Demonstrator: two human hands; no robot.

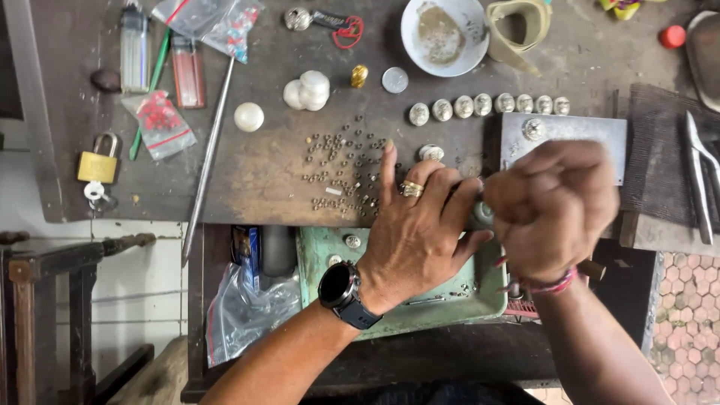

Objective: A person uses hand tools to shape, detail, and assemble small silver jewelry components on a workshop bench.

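— What is sitting between the two hands?

— A small round metal piece (482, 213) is peeking out at the front edge of the workbench (262, 165), just above the green tray (450, 300). Most of it is being hidden, so I cannot tell its long axis or which way it is pointing.

— How is the left hand (416, 232) gripping?

— It is lying flat and loosely open, fingers stretching toward the piece and touching it at the tips. The forefinger is pointing up the bench toward the scattered small metal rings (341, 169). It is wearing a gold ring and a dark wristwatch.

— And the right hand (551, 206)?

— It is curling into a tight fist right beside the piece, blurred. Something wooden is poking out below it, but I cannot tell what the fist is closing on.

— What is lying around them?

— A row of silver beads (487, 105) is running along the bench above a grey metal plate (562, 135). Farther out a white bowl (442, 34), three white balls (300, 94), two lighters (161, 64) and a brass padlock (97, 165) are resting.
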